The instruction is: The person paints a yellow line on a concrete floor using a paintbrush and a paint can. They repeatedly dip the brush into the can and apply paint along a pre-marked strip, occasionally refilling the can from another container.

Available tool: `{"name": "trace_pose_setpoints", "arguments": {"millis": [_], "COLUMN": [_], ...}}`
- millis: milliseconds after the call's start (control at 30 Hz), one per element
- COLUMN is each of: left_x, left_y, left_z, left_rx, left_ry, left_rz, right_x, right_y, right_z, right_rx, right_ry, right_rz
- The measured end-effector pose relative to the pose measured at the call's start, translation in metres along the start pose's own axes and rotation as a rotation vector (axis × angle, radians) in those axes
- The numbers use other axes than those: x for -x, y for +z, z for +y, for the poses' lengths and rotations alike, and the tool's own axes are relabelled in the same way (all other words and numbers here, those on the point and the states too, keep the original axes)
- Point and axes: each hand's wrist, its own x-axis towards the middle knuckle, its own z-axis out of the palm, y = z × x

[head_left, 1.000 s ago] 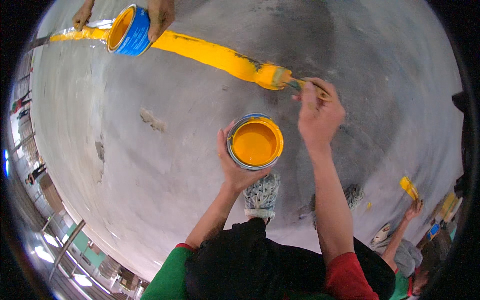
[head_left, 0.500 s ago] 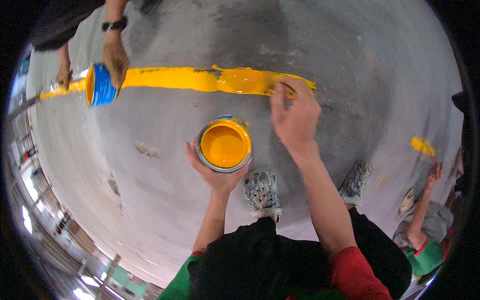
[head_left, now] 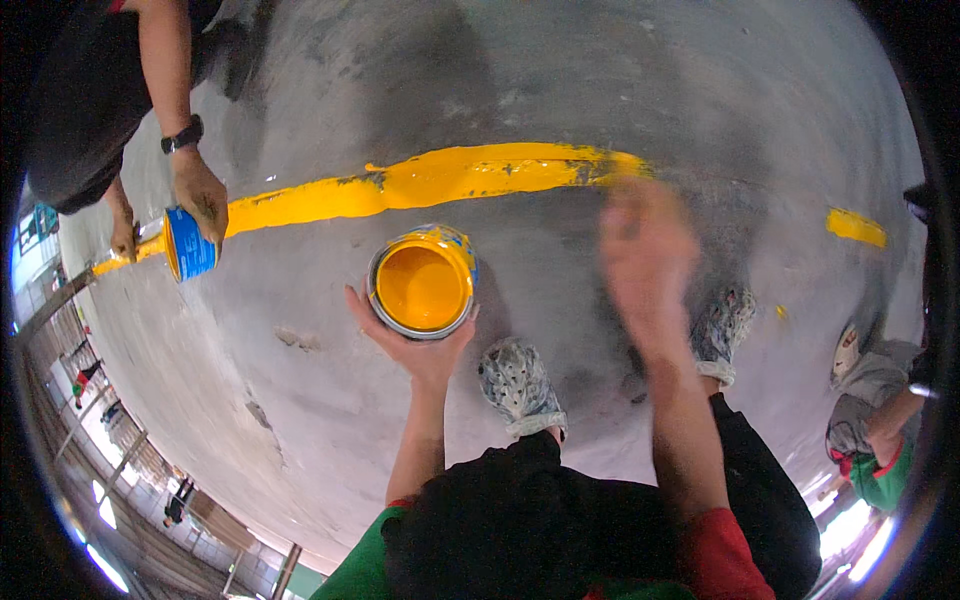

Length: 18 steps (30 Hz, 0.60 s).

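My left hand is wrapped round the lower side of an open paint can, tilted so that the yellow paint inside shows. My right hand, smeared by motion, is closed on a paintbrush, mostly hidden by the hand and blurred. Its yellow-coated end is at the right end of a yellow painted stripe on the grey floor. The stripe is thick and glossy at its middle, with streaks and thin grey gaps toward the brush.
At the left, another person's hand holds a blue paint can over the stripe. Their other hand is low by the stripe's far left end. A separate yellow patch lies at right, near another person. My patterned clogs stand below.
My right hand has moved right, and streaky yellow now covers more of the stripe's right part. The view has shifted. My left hand still holds the can.
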Motion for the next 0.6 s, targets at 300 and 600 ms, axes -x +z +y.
{"name": "trace_pose_setpoints", "arguments": {"millis": [300,600], "left_x": [-0.005,0.000], "left_y": [-0.019,-0.013], "left_z": [-0.011,-0.008], "left_rx": [0.011,-0.014], "left_ry": [0.007,0.051], "left_rz": [0.087,0.147], "right_x": [0.000,-0.010], "right_y": [0.045,-0.032], "right_z": [-0.025,0.029], "right_rx": [-0.465,0.031], "right_ry": [0.032,0.138], "right_rz": [0.033,0.050]}}
